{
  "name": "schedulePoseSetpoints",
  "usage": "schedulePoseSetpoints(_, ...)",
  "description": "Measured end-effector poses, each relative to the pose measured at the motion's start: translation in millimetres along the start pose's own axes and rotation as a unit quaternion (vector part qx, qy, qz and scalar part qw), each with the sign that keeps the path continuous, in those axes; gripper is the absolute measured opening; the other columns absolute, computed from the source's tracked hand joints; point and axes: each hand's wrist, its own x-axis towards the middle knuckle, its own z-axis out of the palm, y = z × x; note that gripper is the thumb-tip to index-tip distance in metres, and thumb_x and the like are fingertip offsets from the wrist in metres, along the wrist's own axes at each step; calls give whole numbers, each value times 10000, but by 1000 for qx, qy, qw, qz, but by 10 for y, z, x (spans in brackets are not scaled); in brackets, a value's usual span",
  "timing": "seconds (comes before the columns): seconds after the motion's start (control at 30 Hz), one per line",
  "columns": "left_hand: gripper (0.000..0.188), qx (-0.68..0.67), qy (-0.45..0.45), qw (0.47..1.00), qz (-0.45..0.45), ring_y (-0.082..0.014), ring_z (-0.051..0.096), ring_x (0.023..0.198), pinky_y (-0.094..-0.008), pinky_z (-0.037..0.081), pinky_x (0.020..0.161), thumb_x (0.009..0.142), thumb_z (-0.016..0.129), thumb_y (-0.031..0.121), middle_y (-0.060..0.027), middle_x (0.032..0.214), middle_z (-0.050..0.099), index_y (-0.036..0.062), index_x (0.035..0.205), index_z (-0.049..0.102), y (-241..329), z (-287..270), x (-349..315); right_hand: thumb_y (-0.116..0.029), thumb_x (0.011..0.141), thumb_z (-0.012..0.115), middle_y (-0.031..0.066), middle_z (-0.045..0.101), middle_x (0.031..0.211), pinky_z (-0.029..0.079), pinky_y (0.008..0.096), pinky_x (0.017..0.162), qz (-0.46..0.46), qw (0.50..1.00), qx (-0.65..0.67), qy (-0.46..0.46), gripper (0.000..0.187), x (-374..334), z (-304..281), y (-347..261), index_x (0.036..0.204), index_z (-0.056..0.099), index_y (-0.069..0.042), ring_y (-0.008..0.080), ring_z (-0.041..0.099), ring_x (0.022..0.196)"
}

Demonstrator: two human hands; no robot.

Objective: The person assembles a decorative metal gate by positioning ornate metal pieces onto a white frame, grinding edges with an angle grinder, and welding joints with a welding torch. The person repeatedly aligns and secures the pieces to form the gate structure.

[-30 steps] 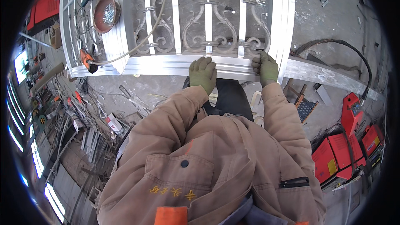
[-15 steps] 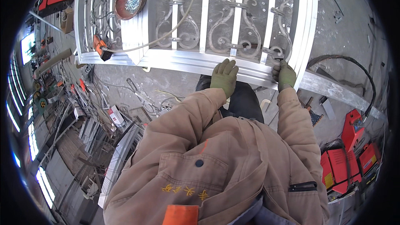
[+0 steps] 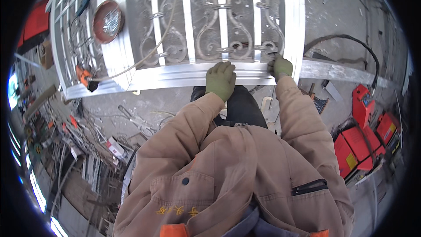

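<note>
A pale metal gate frame (image 3: 175,75) with scrolled iron ornaments (image 3: 228,39) lies flat in front of me. My left hand (image 3: 220,80), in a green glove, rests palm down on the frame's near rail. My right hand (image 3: 280,66), also gloved in green, is closed near the frame's right corner around a thin dark rod-like tool; its tip touches a scroll. My tan jacket sleeves fill the lower half of the view.
A round reddish dish (image 3: 107,21) sits on the frame's left rail, with an orange tool (image 3: 83,75) and a cable beside it. Red machines (image 3: 366,136) stand at the right with a black hose (image 3: 351,46). Scrap metal and rods (image 3: 66,149) litter the floor at left.
The view has shifted, so the frame sits more centred and closer. Both hands stay on the near rail; the right hand has edged toward the scroll by the corner.
</note>
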Motion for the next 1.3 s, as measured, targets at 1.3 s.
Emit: schedulePoseSetpoints(1.3,323,-22,-129,991,-17,-376,814,1104,-520,631,1003,1015,897,263,-155,1226,831,108,1296,855,438,622,1423,-599,1097,569,142,905,1032,638,500,1035,-45,970,-238,5,635,-569,-182,-368,1094,934,-80,381,856,1108)
